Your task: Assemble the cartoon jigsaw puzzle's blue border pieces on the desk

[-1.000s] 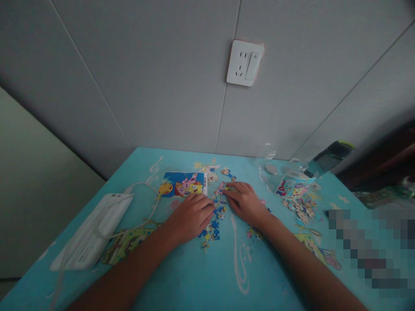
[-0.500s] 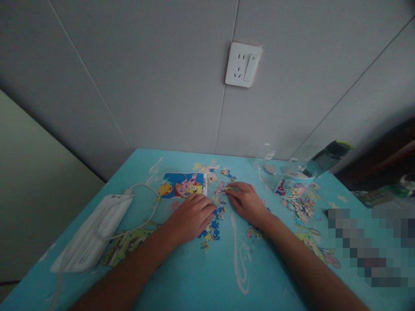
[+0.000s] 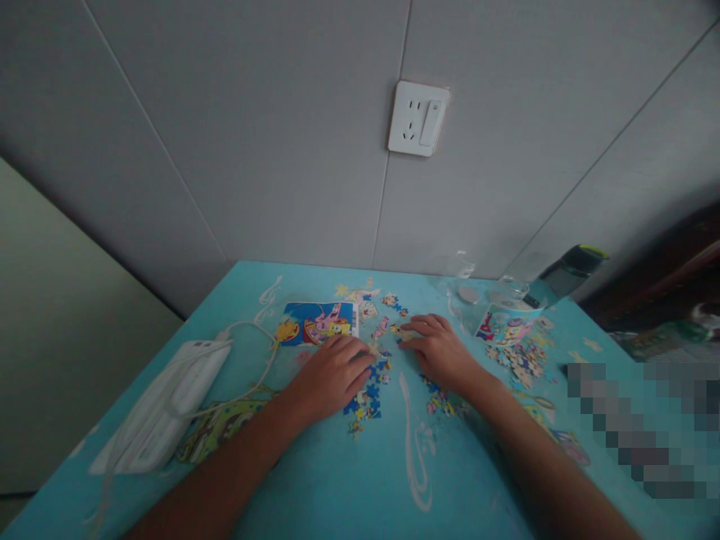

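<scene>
My left hand [image 3: 336,375] rests palm down beside the partly joined jigsaw puzzle [image 3: 371,394], its fingers stretched loosely along the puzzle's left edge. Opposite it, my right hand [image 3: 442,351] reaches in from the right with fingers and thumb apart. A small yellow and dark puzzle piece [image 3: 394,328] lies at its fingertips. Close by is a pink joined bit of puzzle [image 3: 381,326]. Another cluster of pieces [image 3: 439,397] lies below my right wrist, partly covered by it. The picture card [image 3: 320,322], showing cartoon figures, lies flat beyond my left hand.
Loose pieces [image 3: 523,360] are heaped by a clear tub with a printed label [image 3: 509,324] at the right. A few joined pieces [image 3: 394,302] lie farther back. A white power strip [image 3: 163,405] with its cable occupies the left. A grey wall [image 3: 304,150] borders the table.
My right hand has drawn slightly back to the right, and its fingers have parted from the pieces, uncovering more of them. My left hand stays nearly still.
</scene>
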Action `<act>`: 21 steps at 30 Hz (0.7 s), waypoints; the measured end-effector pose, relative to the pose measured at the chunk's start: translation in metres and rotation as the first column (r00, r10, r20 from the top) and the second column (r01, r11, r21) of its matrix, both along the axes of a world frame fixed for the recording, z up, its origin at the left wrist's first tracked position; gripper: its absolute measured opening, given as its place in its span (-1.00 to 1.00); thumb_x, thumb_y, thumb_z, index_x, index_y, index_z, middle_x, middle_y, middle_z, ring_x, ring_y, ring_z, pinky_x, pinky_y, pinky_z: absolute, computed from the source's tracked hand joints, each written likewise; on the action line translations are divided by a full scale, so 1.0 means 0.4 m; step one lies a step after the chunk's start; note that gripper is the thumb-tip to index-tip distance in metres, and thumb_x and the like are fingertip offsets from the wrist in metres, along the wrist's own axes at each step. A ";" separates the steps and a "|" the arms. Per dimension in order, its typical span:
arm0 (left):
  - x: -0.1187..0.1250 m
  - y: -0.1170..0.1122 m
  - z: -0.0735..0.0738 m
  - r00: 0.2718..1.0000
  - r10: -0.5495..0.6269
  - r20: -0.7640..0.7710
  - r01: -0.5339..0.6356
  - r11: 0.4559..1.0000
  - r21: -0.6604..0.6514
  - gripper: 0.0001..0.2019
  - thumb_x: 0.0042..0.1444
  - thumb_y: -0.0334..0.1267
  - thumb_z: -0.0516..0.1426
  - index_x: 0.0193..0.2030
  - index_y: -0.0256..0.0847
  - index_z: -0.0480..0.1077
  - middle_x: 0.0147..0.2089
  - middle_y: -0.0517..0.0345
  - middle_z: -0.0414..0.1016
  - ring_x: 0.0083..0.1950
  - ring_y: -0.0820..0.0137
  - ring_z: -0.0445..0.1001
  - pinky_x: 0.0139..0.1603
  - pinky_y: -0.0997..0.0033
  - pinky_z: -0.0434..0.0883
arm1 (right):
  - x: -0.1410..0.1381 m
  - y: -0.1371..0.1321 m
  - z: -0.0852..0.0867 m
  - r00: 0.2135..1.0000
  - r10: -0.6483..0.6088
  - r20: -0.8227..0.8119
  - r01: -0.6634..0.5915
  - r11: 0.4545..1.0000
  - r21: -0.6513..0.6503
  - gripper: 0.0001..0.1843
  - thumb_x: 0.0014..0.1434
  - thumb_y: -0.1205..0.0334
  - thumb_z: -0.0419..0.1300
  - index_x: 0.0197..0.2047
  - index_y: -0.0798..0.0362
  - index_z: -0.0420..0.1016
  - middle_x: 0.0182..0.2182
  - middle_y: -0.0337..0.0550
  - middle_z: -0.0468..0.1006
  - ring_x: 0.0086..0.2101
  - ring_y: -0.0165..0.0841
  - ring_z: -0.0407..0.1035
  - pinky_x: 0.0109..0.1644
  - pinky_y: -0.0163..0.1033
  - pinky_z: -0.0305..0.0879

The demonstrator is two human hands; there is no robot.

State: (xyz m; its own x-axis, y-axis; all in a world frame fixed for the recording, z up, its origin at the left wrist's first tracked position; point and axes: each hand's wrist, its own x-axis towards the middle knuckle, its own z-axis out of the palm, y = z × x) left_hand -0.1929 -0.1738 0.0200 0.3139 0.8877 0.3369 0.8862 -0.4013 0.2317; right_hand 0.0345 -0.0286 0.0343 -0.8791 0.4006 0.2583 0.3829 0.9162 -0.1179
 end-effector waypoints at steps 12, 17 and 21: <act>0.001 -0.002 -0.004 0.999 0.032 -0.041 -0.032 0.999 0.012 -0.77 0.37 -0.25 0.02 0.02 -0.17 0.48 0.04 0.02 0.45 0.13 0.18 0.37 0.20 0.03 0.34 | -0.057 -0.056 -0.016 0.992 0.118 -0.050 -0.121 0.990 -0.072 -0.66 0.28 0.46 0.09 0.03 -0.04 0.48 0.18 -0.13 0.50 0.28 -0.18 0.21 0.38 0.19 -0.06; 0.003 -0.005 -0.004 0.996 0.077 -0.047 -0.075 0.996 0.046 -0.72 0.34 -0.27 0.07 0.13 -0.16 0.43 0.13 -0.02 0.40 0.16 0.15 0.35 0.20 0.02 0.35 | -0.062 -0.067 -0.018 0.984 0.163 -0.066 -0.171 0.977 -0.126 -0.69 0.27 0.49 0.05 0.00 0.00 0.41 0.11 -0.08 0.55 0.30 -0.27 0.19 0.45 0.13 -0.18; -0.003 -0.004 -0.001 0.994 0.095 -0.058 -0.093 0.995 0.036 -0.78 0.34 -0.27 0.06 0.01 -0.18 0.48 0.06 -0.01 0.43 0.12 0.17 0.38 0.19 0.02 0.36 | -0.047 -0.031 -0.031 0.988 0.068 -0.136 -0.088 0.985 -0.147 -0.62 0.22 0.54 0.01 0.02 0.00 0.38 0.16 -0.04 0.50 0.28 -0.27 0.22 0.42 0.12 -0.08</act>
State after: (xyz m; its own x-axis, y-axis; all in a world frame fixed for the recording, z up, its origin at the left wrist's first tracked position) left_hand -0.1941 -0.1753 0.0196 0.2498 0.9027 0.3503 0.9323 -0.3220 0.1650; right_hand 0.0158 -0.0410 0.0219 -0.8722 0.3757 0.3134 0.2833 0.9101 -0.3025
